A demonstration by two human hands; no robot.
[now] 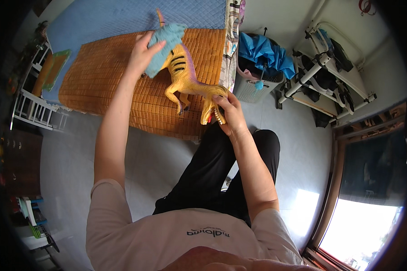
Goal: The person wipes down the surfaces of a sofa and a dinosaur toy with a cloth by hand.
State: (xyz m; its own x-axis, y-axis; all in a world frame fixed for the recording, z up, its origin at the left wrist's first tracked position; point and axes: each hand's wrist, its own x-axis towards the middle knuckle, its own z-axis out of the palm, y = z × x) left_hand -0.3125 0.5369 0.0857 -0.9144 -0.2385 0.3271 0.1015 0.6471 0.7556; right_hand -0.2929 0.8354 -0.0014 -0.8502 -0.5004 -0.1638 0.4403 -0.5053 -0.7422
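A yellow toy dinosaur with a purple back and black stripes lies over a bed's woven bamboo mat. Its open mouth, with white teeth, points towards me. My right hand grips the head at the jaw. In my left hand is a light blue cloth, pressed around the rear of the toy. The cloth hides the hips and part of the hind legs; the tail tip sticks out beyond it.
A blue quilted bed cover lies beyond the mat. Right of the bed stands a grey laundry basket with a blue umbrella on top. Farther right is a white metal rack with shoes. My knees are beside the bed's near edge.
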